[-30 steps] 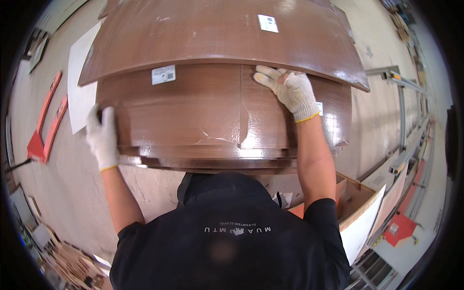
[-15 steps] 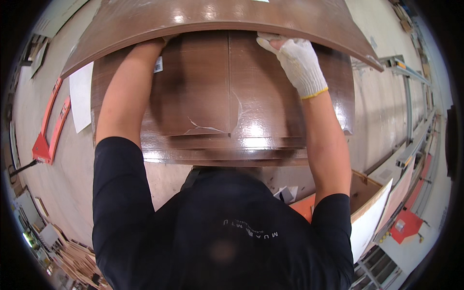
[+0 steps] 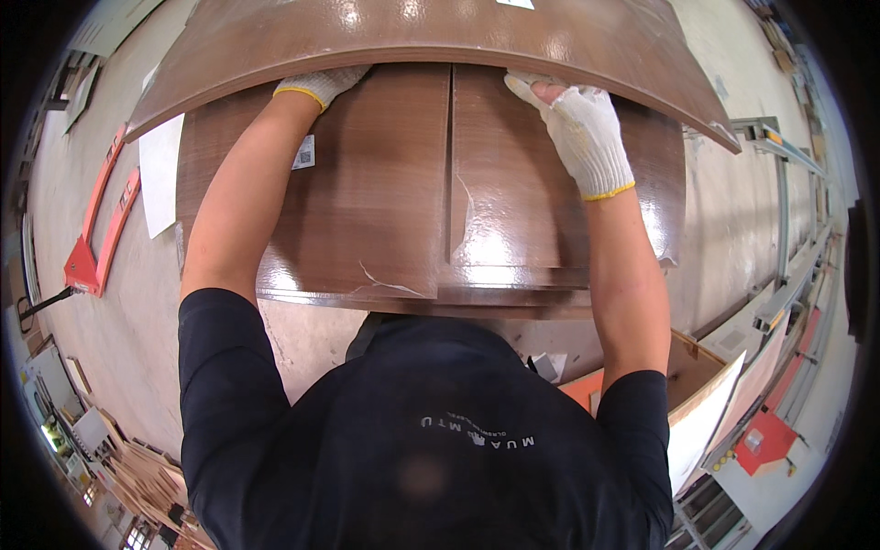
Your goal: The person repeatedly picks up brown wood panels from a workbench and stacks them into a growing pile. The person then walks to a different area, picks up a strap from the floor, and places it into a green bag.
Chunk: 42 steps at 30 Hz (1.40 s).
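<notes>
A wide brown wood-look panel [image 3: 431, 32], wrapped in film, spans the far side with its near edge raised over both hands. More brown panels lie stacked beneath, a left one [image 3: 385, 192] and a right one [image 3: 513, 174] side by side with a narrow gap between them. My left hand [image 3: 330, 84], in a white glove with yellow cuff, reaches under the raised panel onto the left lower panel; its fingers are hidden. My right hand [image 3: 582, 128], gloved alike, is closed at the raised panel's underside. Bare skin shows at one finger, while the other fingertips are mostly hidden.
A red pallet jack [image 3: 87, 261] stands on the floor at the left. Beside the stack a white sheet [image 3: 160, 179] juts out. At the right are metal rails [image 3: 784, 220], an open wooden box [image 3: 692, 367] and a red machine part [image 3: 765, 440]. Wood strips [image 3: 147, 486] lie at lower left.
The left lower panel has slid toward me, and a gap has opened beside the right one. My left hand has drawn back, so its glove shows. The right hand keeps its place at the raised panel.
</notes>
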{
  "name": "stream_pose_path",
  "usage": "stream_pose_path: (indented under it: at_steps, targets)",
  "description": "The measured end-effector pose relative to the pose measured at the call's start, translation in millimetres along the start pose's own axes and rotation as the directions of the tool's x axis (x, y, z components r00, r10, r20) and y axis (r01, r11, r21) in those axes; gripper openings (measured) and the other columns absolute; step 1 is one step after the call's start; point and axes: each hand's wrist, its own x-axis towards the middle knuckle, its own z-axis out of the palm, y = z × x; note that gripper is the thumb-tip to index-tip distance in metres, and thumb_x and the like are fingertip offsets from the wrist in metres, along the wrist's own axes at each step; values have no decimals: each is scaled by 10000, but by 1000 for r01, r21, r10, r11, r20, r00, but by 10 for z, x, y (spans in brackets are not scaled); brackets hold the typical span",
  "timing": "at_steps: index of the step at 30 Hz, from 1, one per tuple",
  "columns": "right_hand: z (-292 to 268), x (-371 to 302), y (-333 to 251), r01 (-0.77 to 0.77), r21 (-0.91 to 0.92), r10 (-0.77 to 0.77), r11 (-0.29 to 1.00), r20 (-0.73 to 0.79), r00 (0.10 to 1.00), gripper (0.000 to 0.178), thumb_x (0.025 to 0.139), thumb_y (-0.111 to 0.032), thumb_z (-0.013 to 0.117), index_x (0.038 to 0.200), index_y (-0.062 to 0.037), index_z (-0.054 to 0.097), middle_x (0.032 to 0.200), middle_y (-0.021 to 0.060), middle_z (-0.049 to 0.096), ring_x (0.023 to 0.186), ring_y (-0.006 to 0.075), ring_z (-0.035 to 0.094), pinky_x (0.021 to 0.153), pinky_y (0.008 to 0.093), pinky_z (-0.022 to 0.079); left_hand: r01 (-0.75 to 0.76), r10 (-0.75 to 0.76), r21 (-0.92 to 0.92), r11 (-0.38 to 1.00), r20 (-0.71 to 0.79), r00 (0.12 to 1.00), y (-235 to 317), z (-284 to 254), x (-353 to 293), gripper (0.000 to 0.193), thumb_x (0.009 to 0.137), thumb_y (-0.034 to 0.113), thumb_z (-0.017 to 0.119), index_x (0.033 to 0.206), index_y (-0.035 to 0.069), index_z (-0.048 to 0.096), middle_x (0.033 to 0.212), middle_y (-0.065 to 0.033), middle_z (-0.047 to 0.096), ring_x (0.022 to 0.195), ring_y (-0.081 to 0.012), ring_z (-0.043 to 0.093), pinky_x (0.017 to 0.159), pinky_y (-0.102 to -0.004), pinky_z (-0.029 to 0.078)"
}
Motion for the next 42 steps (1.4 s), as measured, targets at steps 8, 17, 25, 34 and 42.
stream_pose_path:
  at_steps: [8, 17, 25, 34, 42]
  targets:
    - [122, -108, 182, 6, -10, -6, 1000, 2, 1000, 561, 975, -54, 521, 1436, -337, 668, 844, -19, 659, 679, 186, 618, 706, 337, 526, 102, -131, 316, 943, 73, 989, -1102, -317, -369, 666, 986, 590, 568, 1508, 178, 538, 1566, -144, 513, 1462, -368, 439, 1209, -489, 348]
    - [48, 0, -65, 113, -34, -114, 993, -40, 993, 540, 978, -37, 532, 1408, -319, 696, 886, 14, 704, 755, 186, 657, 768, 334, 549, 51, -89, 399, 916, 76, 993, -1256, -56, -585, 664, 980, 581, 582, 1510, 184, 537, 1562, -134, 520, 1459, -369, 443, 1207, -489, 349]
    - [-138, 115, -432, -390, 221, 359, 894, 168, 918, 442, 1010, -27, 522, 1384, -178, 704, 1085, 46, 752, 990, 218, 701, 966, 373, 550, 115, -151, 280, 953, 109, 982, -915, -475, -632, 614, 1009, 556, 552, 1473, 154, 580, 1547, -139, 540, 1447, -374, 454, 1212, -501, 343]
    - [-82, 217, -509, -141, 187, 145, 972, -9, 989, 396, 951, -99, 602, 1327, -196, 675, 1152, 119, 741, 929, 298, 708, 875, 428, 559, -133, 309, -428, 894, 373, 875, 1525, -390, 463, 504, 1027, 495, 523, 1398, 162, 601, 1440, -60, 631, 1320, -279, 576, 1163, -446, 420]
    - [-229, 240, -662, -5, -450, 54, 893, 96, 994, 183, 946, -188, 744, 1097, -115, 819, 1027, 68, 794, 948, 297, 731, 892, 354, 584, -122, 246, -273, 954, 489, 837, 1997, 68, 800, 494, 1021, 463, 526, 1399, 153, 594, 1430, -75, 631, 1313, -288, 578, 1153, -456, 433]
